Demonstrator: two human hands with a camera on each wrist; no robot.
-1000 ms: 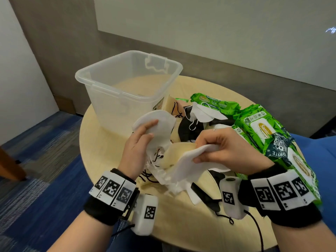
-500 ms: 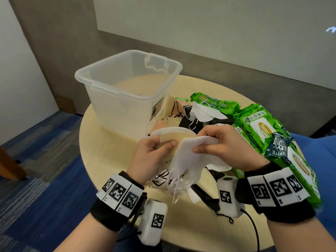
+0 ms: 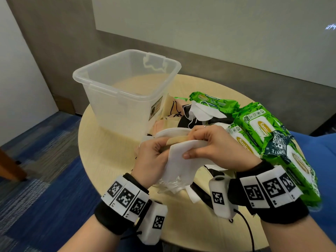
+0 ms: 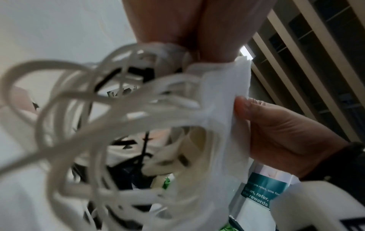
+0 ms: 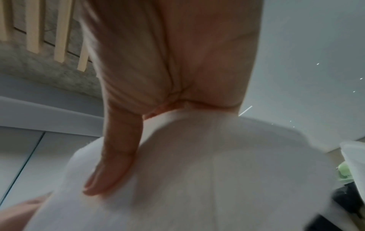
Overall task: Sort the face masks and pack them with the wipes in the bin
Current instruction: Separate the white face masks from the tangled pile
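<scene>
Both hands hold a bunch of white face masks [image 3: 179, 157] above the round table, just right of the clear plastic bin [image 3: 125, 84]. My left hand [image 3: 154, 157] grips the bunch from the left, and a beige mask [image 3: 177, 140] shows between the white ones. My right hand [image 3: 209, 144] pinches the top edge, thumb on the front white mask [image 5: 197, 171]. White ear loops [image 4: 79, 109] dangle below. Several green wipe packs [image 3: 261, 128] lie at the right. The bin looks empty.
A loose pile of black, white and beige masks [image 3: 198, 113] lies between the bin and the wipes. The table [image 3: 109, 142] is small and round, with blue carpet at the left and a grey wall behind. A blue seat shows at the far right.
My left hand brought its white mask rightward against the masks in the right hand, and both hands now close together on one gathered bunch.
</scene>
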